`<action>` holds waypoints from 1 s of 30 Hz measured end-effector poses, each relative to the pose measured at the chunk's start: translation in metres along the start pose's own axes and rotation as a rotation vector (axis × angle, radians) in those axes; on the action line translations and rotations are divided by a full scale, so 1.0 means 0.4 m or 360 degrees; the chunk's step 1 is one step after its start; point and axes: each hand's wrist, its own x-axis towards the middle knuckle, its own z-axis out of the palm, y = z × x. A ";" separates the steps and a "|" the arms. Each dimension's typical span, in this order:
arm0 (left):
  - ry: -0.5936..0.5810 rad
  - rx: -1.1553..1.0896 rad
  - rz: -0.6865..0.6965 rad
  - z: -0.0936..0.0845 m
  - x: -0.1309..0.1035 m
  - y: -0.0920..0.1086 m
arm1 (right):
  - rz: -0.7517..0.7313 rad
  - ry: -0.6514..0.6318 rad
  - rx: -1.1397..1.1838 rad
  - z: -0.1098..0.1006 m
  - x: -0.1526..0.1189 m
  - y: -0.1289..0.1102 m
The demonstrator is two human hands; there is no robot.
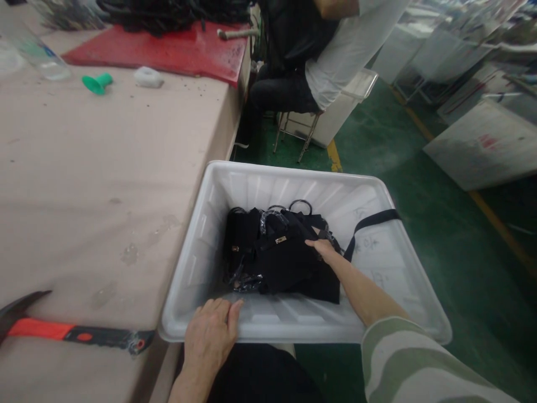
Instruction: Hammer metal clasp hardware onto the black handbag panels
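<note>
A large white plastic bin (289, 169) stands beside the table, with several black handbags (283, 266) piled inside. They have small gold clasps, and some handles are wrapped in clear plastic. My left hand (212, 327) is curled over the bin's near rim. Inside the bin, my right hand (323, 249) grips the edge of a black handbag on the right of the pile; its thumb shows on top and the other fingers are mostly hidden. A black strap (375, 219) hangs over the bin's right rim.
On the table (104, 196) lie a hammer (79, 331) with a red and black handle, a green plastic piece (97, 83), a whitish lump (148, 77) and a red sheet (168, 53). Beyond the bin, a person (289, 92) sits on a stool. White bins (490, 143) stand at right.
</note>
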 end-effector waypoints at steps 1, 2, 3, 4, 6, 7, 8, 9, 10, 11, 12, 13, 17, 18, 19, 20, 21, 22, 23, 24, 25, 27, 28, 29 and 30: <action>0.0007 -0.0005 0.0003 -0.001 0.001 0.000 | 0.0023 0.0019 -0.0030 0.003 0.002 -0.008; 0.0012 -0.0015 0.0009 -0.001 0.002 0.000 | 0.0039 0.0049 -0.0059 0.005 0.004 -0.015; 0.0012 -0.0029 0.0019 -0.002 0.003 -0.001 | 0.0048 0.0083 -0.0081 0.004 0.006 -0.024; 0.0007 -0.0044 0.0031 -0.002 0.003 -0.002 | 0.0049 0.0109 -0.0092 0.001 0.008 -0.032; -0.0005 -0.0060 0.0034 -0.001 0.003 -0.003 | 0.0042 0.0105 -0.0089 -0.009 0.012 -0.047; -0.0012 -0.0061 0.0026 0.000 0.003 -0.003 | 0.0034 0.0071 -0.0076 -0.014 0.013 -0.054; -0.0016 -0.0055 0.0011 0.000 0.002 -0.002 | 0.0027 0.0019 -0.0059 -0.019 0.014 -0.062; -0.0022 -0.0048 -0.0004 0.001 0.002 -0.002 | 0.0021 -0.0044 -0.0036 -0.022 0.013 -0.069; -0.0028 -0.0043 -0.0013 0.002 0.002 -0.001 | 0.0017 -0.0115 -0.0008 -0.023 0.011 -0.075; -0.0032 -0.0042 -0.0015 0.002 0.001 -0.001 | 0.0017 -0.0192 0.0025 -0.022 0.006 -0.082; -0.0033 -0.0040 -0.0016 0.002 0.002 -0.001 | 0.0021 -0.0279 0.0060 -0.018 0.000 -0.088; -0.0031 -0.0039 -0.0018 0.003 0.002 -0.001 | 0.0027 -0.0373 0.0100 -0.012 -0.009 -0.093; -0.0020 -0.0031 -0.0004 0.004 0.007 -0.002 | 0.0057 -0.0781 0.0289 0.047 -0.064 -0.109; -0.0020 -0.0028 -0.0002 0.005 0.007 -0.002 | 0.0069 -0.0861 0.0336 0.070 -0.081 -0.112; -0.0020 -0.0024 -0.0005 0.005 0.007 -0.001 | 0.0084 -0.0927 0.0381 0.096 -0.097 -0.116; -0.0019 -0.0018 -0.0016 0.005 0.007 0.001 | 0.0103 -0.0980 0.0425 0.123 -0.111 -0.120; -0.0018 -0.0015 -0.0033 0.004 0.005 0.003 | 0.0123 -0.1024 0.0473 0.148 -0.122 -0.125; -0.0022 -0.0016 -0.0050 0.001 0.003 0.006 | 0.0146 -0.1066 0.0527 0.171 -0.130 -0.131; -0.0034 -0.0026 -0.0070 -0.003 0.002 0.010 | 0.0168 -0.1114 0.0586 0.189 -0.135 -0.137; -0.0063 -0.0047 -0.0094 -0.008 0.001 0.013 | 0.0188 -0.1167 0.0648 0.203 -0.136 -0.144; -0.0114 -0.0082 -0.0133 -0.014 0.004 0.016 | 0.0204 -0.1223 0.0714 0.212 -0.134 -0.150; -0.0255 -0.0199 -0.0313 -0.024 0.022 0.017 | 0.0209 -0.1326 0.0859 0.221 -0.127 -0.158; -0.0328 -0.0282 -0.0449 -0.026 0.040 0.015 | 0.0198 -0.1366 0.0936 0.225 -0.125 -0.160; -0.0386 -0.0377 -0.0592 -0.027 0.064 0.010 | 0.0178 -0.1396 0.1014 0.229 -0.125 -0.161; -0.0427 -0.0476 -0.0726 -0.024 0.095 0.002 | 0.0150 -0.1417 0.1091 0.237 -0.126 -0.162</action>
